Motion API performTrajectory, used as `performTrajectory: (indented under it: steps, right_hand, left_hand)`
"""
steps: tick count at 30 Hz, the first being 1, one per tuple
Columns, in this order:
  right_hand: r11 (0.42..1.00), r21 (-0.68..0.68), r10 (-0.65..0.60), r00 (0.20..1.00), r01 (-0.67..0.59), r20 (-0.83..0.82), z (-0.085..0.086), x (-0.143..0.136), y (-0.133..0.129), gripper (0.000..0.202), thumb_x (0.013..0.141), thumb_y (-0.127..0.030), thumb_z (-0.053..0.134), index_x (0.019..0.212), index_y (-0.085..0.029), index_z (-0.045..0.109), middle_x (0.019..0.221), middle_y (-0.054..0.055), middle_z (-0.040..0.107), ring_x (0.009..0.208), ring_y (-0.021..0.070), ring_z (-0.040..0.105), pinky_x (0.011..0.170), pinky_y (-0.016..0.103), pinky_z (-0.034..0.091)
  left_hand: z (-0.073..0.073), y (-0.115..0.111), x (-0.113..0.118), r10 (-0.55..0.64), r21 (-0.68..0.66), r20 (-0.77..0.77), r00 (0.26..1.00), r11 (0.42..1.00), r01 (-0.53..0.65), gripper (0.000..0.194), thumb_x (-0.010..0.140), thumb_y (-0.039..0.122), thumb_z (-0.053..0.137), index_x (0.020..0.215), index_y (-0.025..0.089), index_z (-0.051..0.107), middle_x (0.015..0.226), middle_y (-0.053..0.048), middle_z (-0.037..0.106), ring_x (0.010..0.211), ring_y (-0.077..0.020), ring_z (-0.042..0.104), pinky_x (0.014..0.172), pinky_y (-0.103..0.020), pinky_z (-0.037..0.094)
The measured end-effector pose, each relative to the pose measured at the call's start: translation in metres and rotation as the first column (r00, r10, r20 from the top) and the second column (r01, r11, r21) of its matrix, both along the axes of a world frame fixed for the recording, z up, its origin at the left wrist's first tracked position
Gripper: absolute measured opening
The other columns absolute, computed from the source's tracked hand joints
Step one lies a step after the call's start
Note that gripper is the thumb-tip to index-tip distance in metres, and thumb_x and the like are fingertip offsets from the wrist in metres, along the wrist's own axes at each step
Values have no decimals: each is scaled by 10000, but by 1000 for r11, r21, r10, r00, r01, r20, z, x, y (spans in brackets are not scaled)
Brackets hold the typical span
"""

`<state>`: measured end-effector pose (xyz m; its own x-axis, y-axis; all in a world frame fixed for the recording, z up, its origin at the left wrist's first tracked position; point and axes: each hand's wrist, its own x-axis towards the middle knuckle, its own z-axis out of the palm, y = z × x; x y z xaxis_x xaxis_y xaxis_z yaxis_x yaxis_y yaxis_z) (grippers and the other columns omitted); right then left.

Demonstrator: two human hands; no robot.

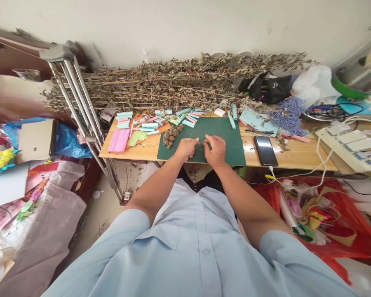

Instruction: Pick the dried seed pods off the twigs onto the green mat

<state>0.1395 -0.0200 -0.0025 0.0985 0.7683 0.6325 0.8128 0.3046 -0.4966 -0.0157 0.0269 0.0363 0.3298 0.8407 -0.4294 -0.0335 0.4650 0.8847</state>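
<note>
Anything in your left hand [186, 149] or right hand [215, 151] is too small to tell; the right edge crops the green basin [346, 88].

The table [303, 156] is light brown wood, and a green mat [231, 144] lies flat on it. Left of the mat are pink paper [119, 140], an orange sheet [163, 128] and little paper rolls [123, 114]. A big heap of dry plants [160, 84] lies behind the mat. Right of the mat are a black phone [266, 151], a light blue sheet [259, 120] and bluish-purple yarn [288, 116].
</note>
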Motion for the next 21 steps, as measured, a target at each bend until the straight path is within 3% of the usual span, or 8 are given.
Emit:
performTrajectory:
  steps: [3, 7, 14, 21]
  right_hand:
    - [1000, 13, 7, 1000, -7, -13, -1, 0, -2, 364, 953, -255, 533, 1298, -228, 648, 988, 83, 769, 1078, 304, 659, 1046, 550, 459]
    - [999, -19, 32, 999, -32, -29, -2, 1, -2, 350, 958, -255, 541, 1291, -234, 647, 996, 76, 779, 1046, 286, 685, 1039, 542, 476]
    - [994, -35, 101, 993, -104, -66, -5, 2, -5, 329, 989, -305, 519, 1281, -221, 645, 1084, 107, 778, 1060, 284, 703, 995, 505, 534]
    - [993, -59, 94, 984, -104, -151, -6, 2, -6, 333, 987, -352, 526, 1280, -246, 643, 1053, 83, 782, 1035, 263, 716, 999, 495, 563]
  left_hand:
    - [2, -1, 1, -83, 37, 13, 996, 996, 83, 248, 835, 370, 734, 759, 164, 620, 426, 80, 343, 314, -48, 273, 360, -179, 166]
    - [1, -3, 1, -65, 89, -5, 998, 994, 65, 156, 782, 266, 750, 751, 159, 641, 435, 70, 379, 325, -49, 298, 362, -182, 183]
    - [-5, -3, 3, -39, 126, 7, 999, 991, 38, 229, 822, 335, 722, 712, 164, 615, 438, 62, 387, 334, -52, 311, 363, -181, 184]
    - [-4, -5, 2, -71, 158, -46, 996, 984, 77, 143, 793, 255, 689, 706, 164, 621, 430, 60, 387, 342, -53, 311, 369, -187, 195]
